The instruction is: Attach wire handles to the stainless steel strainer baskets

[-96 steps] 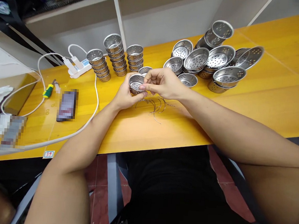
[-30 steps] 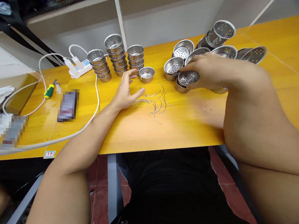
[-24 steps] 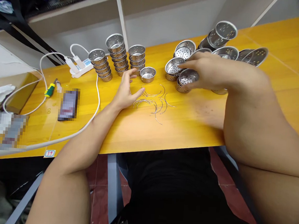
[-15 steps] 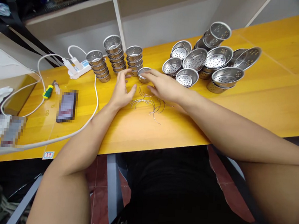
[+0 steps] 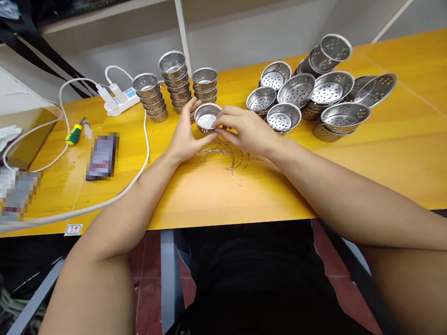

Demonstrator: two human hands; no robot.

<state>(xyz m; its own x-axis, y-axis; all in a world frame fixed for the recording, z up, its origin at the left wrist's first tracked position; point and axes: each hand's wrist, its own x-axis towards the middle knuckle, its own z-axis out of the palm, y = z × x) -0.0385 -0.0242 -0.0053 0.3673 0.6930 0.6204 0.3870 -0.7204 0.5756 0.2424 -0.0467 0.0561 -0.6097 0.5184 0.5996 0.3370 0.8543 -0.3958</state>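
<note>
Between my two hands is a small perforated metal cup (image 5: 207,116), tilted a little so its holed bottom shows. My left hand (image 5: 186,133) curves around its left side, thumb at the near side and fingers behind. At the right rim, my right hand (image 5: 245,130) pinches the cup with thumb and fingertips. Several thin curved wires (image 5: 229,160) lie loose on the table just under and in front of my hands. Behind the cup stands a short stack of like cups (image 5: 205,82).
Two more cup stacks (image 5: 172,74) rise at back left, near a white power strip (image 5: 123,102). Many cups (image 5: 295,91) crowd the right back. A white cable (image 5: 141,169) crosses the left side, by a phone (image 5: 102,156) and a green-yellow screwdriver (image 5: 73,134).
The cup has come off its place by the short stack, nearer to me and up. Both hands have closed in on it from either side.
</note>
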